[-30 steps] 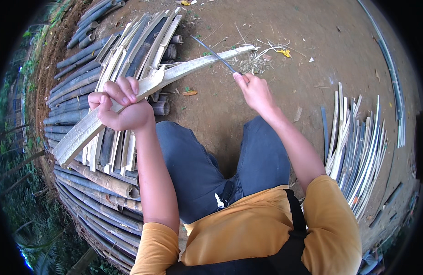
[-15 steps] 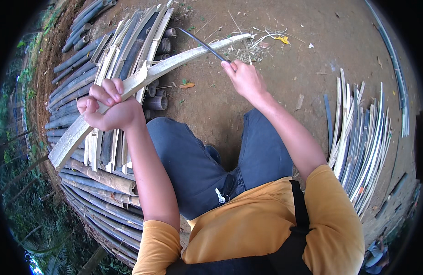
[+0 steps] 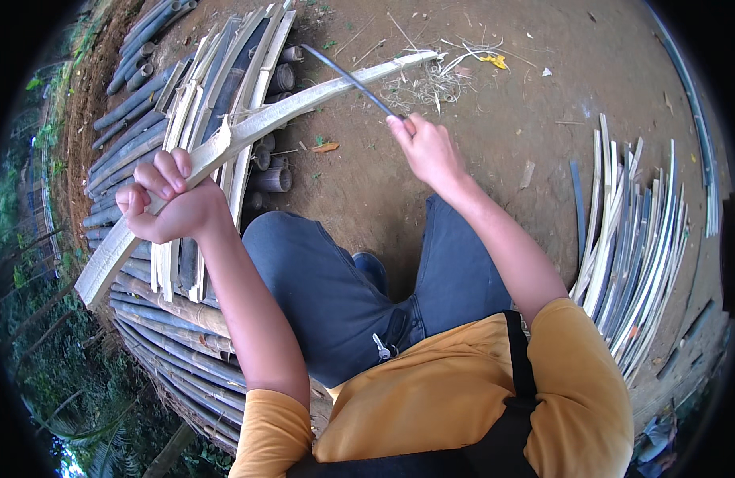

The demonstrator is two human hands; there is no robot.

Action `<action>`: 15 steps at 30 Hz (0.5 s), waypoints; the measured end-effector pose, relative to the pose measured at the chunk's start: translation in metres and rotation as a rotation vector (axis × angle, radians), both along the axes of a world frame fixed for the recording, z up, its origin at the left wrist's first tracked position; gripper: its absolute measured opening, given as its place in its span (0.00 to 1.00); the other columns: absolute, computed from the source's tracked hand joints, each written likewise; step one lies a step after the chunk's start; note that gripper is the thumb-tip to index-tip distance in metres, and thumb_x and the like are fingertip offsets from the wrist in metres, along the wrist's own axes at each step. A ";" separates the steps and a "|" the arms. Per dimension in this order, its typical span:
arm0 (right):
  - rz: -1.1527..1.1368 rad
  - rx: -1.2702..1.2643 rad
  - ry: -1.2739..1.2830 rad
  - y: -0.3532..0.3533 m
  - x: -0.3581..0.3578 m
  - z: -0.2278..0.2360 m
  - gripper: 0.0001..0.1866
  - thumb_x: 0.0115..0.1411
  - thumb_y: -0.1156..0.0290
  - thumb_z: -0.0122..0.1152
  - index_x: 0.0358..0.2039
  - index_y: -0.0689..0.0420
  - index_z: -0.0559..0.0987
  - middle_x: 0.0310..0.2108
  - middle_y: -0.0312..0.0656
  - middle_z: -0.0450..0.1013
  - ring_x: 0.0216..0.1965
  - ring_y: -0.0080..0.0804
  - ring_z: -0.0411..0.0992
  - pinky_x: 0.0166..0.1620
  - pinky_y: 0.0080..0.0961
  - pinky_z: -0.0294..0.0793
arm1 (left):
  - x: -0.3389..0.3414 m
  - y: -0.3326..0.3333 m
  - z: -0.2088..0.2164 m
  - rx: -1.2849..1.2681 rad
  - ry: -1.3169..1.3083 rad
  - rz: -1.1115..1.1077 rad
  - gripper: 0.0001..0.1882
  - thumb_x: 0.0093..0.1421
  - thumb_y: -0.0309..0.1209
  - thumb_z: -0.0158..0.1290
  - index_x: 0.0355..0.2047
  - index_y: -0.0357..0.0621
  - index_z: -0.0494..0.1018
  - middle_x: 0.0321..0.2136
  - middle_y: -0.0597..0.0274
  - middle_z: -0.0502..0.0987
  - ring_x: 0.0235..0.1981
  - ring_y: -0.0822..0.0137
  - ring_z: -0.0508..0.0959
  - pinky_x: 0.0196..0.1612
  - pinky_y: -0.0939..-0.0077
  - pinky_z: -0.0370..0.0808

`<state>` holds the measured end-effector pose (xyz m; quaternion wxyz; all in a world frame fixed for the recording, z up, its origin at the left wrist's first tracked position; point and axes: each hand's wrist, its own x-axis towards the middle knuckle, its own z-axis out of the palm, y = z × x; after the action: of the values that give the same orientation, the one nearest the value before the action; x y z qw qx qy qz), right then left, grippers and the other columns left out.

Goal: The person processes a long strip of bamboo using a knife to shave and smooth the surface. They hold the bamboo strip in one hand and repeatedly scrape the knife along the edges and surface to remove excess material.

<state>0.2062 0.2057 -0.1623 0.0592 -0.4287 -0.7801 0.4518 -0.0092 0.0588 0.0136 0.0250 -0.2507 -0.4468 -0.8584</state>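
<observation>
A long pale split bamboo strip [image 3: 299,106] slants across in front of me, its near end low at the left, its far end over the ground. My left hand [image 3: 162,193] is closed round the strip toward its near end. Ahead of that hand a raised notch or joint shows on the strip. My right hand [image 3: 428,149] grips the handle of a long, thin, dark-bladed knife [image 3: 345,74]. The blade crosses the strip nearer its far end and appears to touch it; the handle is mostly hidden in my fingers.
Stacked bamboo poles [image 3: 128,143] lie at the left, with split strips [image 3: 244,72] on top. Thin shavings [image 3: 431,86] and a yellow scrap [image 3: 493,60] lie on the dirt ahead. A bundle of narrow strips [image 3: 634,255] is at the right. Longer poles [image 3: 690,103] lie beyond it.
My left hand and the strip have shifted a little left and toward me. The knife stays across the strip, sitting slightly farther left, and my right hand remains closed on it.
</observation>
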 end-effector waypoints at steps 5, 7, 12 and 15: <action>0.069 -0.058 0.065 -0.005 -0.003 0.028 0.28 0.71 0.46 0.43 0.34 0.60 0.77 0.16 0.45 0.74 0.17 0.42 0.76 0.22 0.42 0.74 | 0.006 -0.001 0.001 0.003 -0.017 0.043 0.12 0.54 0.36 0.42 0.16 0.56 0.52 0.11 0.70 0.54 0.11 0.75 0.55 0.17 0.81 0.56; 0.085 0.036 0.074 -0.021 -0.004 0.028 0.28 0.71 0.46 0.44 0.31 0.60 0.76 0.14 0.42 0.71 0.16 0.37 0.73 0.20 0.38 0.71 | 0.008 0.009 0.005 0.044 -0.042 0.056 0.12 0.54 0.34 0.41 0.17 0.55 0.51 0.11 0.70 0.53 0.10 0.76 0.54 0.16 0.83 0.54; -0.047 -0.091 -0.047 0.021 -0.009 0.007 0.28 0.69 0.45 0.48 0.27 0.60 0.74 0.16 0.46 0.74 0.20 0.46 0.76 0.26 0.43 0.72 | 0.006 0.005 0.001 -0.004 -0.017 0.038 0.13 0.53 0.35 0.41 0.16 0.55 0.50 0.11 0.70 0.53 0.10 0.76 0.55 0.16 0.82 0.55; 0.114 0.187 0.149 -0.016 0.002 0.028 0.28 0.71 0.46 0.43 0.32 0.59 0.77 0.14 0.41 0.72 0.15 0.38 0.74 0.20 0.39 0.73 | 0.009 0.010 0.005 0.048 -0.006 0.031 0.13 0.53 0.35 0.42 0.16 0.55 0.51 0.11 0.70 0.54 0.10 0.76 0.54 0.16 0.82 0.55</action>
<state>0.2077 0.1897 -0.1342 0.1309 -0.3415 -0.8354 0.4104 0.0003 0.0687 0.0183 0.0427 -0.2404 -0.4299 -0.8692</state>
